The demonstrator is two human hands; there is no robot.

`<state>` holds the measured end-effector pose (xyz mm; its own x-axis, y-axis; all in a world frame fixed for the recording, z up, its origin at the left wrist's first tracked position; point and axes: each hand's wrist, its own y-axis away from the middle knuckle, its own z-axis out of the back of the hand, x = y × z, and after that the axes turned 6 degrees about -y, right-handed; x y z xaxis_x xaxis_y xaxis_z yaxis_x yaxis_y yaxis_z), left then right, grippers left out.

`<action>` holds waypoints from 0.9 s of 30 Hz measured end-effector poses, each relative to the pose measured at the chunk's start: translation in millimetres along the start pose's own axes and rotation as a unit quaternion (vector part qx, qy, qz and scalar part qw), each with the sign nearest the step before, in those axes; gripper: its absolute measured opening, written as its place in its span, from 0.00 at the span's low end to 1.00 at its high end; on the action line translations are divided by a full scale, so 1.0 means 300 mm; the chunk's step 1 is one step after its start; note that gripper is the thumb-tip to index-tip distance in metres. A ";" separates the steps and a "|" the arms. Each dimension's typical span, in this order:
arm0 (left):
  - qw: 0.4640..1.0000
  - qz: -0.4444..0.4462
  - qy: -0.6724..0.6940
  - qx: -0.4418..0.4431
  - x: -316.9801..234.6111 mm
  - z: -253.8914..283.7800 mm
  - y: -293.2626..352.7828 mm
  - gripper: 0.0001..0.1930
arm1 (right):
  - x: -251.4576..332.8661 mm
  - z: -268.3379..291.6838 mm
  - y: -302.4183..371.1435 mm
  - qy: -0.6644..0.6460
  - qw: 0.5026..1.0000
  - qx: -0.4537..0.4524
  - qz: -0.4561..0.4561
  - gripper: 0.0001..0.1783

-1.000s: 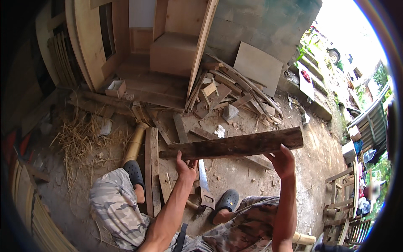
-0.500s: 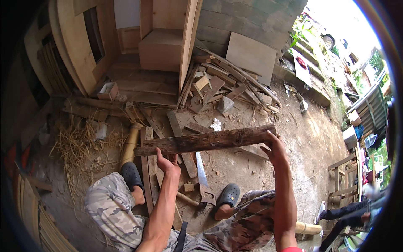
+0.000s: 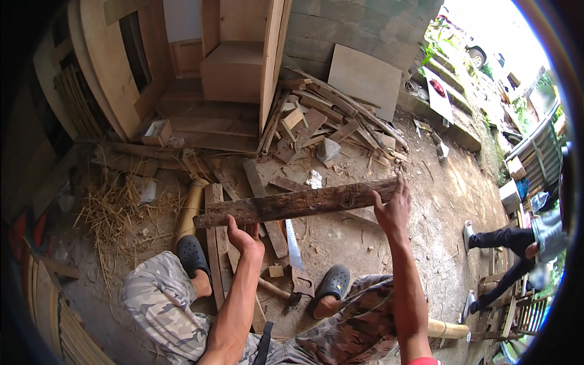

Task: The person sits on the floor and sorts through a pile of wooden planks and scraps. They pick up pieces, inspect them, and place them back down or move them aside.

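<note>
A long, weathered dark-brown wooden plank (image 3: 292, 204) is held up level across the middle of the view. My left hand (image 3: 246, 236) grips its lower edge left of centre, thumb in front and fingers tucked beneath. Around the plank's right end my right hand (image 3: 394, 205) is closed, its thumb on the near face and fingers along the end. Below the plank, a handsaw (image 3: 294, 249) lies on the ground between my feet. Beside it rests a hammer (image 3: 281, 291) with a wooden handle.
Scrap wood (image 3: 334, 115) is heaped against the block wall, near a wooden cabinet (image 3: 234, 73). Dry straw (image 3: 118, 213) and a bamboo pole (image 3: 191, 207) lie at left. A person (image 3: 517, 243) walks at far right. Another bamboo piece (image 3: 447, 329) lies near my right leg.
My right hand has shifted a little left along the plank and now wraps its end more fully. At far right, the other person has come further into view.
</note>
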<state>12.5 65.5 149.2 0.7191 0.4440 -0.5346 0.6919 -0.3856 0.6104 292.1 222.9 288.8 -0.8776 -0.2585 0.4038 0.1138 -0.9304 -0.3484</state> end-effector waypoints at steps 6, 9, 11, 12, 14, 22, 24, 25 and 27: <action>0.998 -0.004 -0.055 -0.006 0.015 -0.019 0.052 0.25 | 0.112 -0.013 0.052 0.035 0.971 0.151 0.184 0.34; 0.997 -0.021 -0.075 -0.014 0.044 -0.016 0.059 0.26 | 0.116 -0.053 0.076 0.029 0.939 0.221 0.261 0.28; 0.996 -0.017 -0.081 -0.019 0.052 -0.019 0.071 0.28 | 0.118 -0.054 0.094 0.025 0.929 0.250 0.272 0.27; 0.996 -0.015 -0.085 -0.022 0.057 -0.020 0.077 0.28 | 0.102 -0.071 0.102 0.010 0.928 0.221 0.300 0.24; 0.994 -0.020 -0.098 -0.037 0.059 -0.018 0.079 0.29 | 0.100 -0.079 0.097 -0.006 0.927 0.228 0.299 0.23; 0.993 -0.009 -0.112 -0.024 0.068 -0.021 0.106 0.29 | 0.061 -0.162 0.114 -0.036 0.917 0.192 0.347 0.16; 0.993 -0.008 -0.116 -0.021 0.070 -0.018 0.106 0.29 | 0.062 -0.169 0.121 -0.034 0.914 0.194 0.354 0.16; 0.993 -0.007 -0.116 -0.019 0.073 -0.020 0.107 0.29 | 0.061 -0.172 0.122 -0.037 0.914 0.200 0.350 0.16; 0.993 -0.005 -0.114 -0.017 0.083 -0.023 0.110 0.30 | 0.057 -0.183 0.125 -0.044 0.914 0.211 0.343 0.15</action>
<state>52.7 69.4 160.0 0.7110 0.2507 -0.6570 0.6990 -0.3532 0.6218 255.8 197.8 236.2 -0.4931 -0.8215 0.2863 0.8095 -0.5538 -0.1949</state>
